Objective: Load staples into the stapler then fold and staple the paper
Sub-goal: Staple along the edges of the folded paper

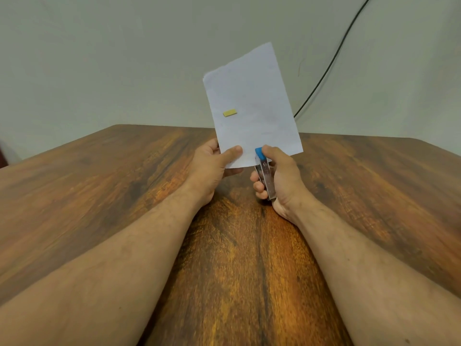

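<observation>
Both of my hands are raised just above the wooden table (99, 196), working together on one sheet. My left hand (212, 168) is closed on the lower left corner of the paper (252, 106), thumb pressed flat on the front face and the other fingers tucked behind it, so the sheet stands nearly upright and leans a little to the left, its top reaching up in front of the pale wall (99, 58). My right hand (279, 181) is wrapped tight around the stapler (265, 172), a slim metal one with a blue tip, thumb lying along its top and fingers curled beneath. That blue tip sits at the paper's bottom edge, just right of my left thumb, overlapping the sheet. I cannot tell whether the stapler is squeezed fully down. On the sheet's left half shows a small yellow rectangle (229, 112). To the right, a black cable (331, 63) runs down the wall behind the table.
</observation>
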